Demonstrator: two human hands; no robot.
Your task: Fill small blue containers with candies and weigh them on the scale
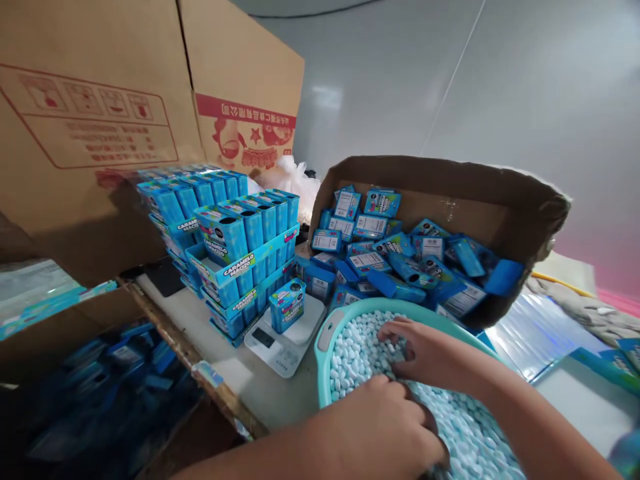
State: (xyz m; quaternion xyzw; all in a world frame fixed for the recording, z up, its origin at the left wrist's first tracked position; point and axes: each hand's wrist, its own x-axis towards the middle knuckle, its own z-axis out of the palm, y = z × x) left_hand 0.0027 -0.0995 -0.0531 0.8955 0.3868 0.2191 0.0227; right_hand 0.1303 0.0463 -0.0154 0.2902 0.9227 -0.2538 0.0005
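Note:
A turquoise basin (323, 380) holds a heap of small pale-blue candies (357, 340). My right hand (425, 350) reaches into it from the right, its bent fingers and thumb apart among the candies. Over the near side of the basin is my left hand (385, 427), its fingers curled closed with the back of the hand toward me. Whatever it grips is hidden beneath it. Left of the basin, a blue candy box (289, 307) stands upright on a white kitchen scale (285, 350).
Blue display trays (243, 267) filled with candy boxes are stacked left of the scale. Behind the basin, a tipped carton (450, 173) holds many loose blue boxes. Large cardboard boxes (95, 40) rise at the back left. More blue boxes (125, 360) lie below the table edge.

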